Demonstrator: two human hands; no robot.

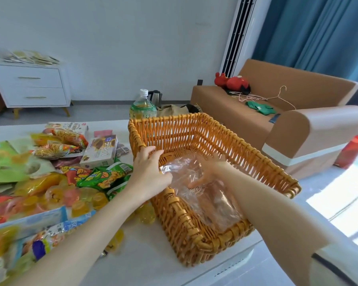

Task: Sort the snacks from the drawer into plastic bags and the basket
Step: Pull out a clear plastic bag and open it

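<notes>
Both hands at the clear crinkly plastic bag [211, 201] in the orange woven wicker basket [236, 137]

My left hand [149, 170] pinches the bag's crumpled edge at the basket rim. My right hand [210, 168] is inside, half under plastic, so I can't tell its grip. Colourful snack packets [103, 174] are piled just left on the white tabletop [149, 254].
</notes>
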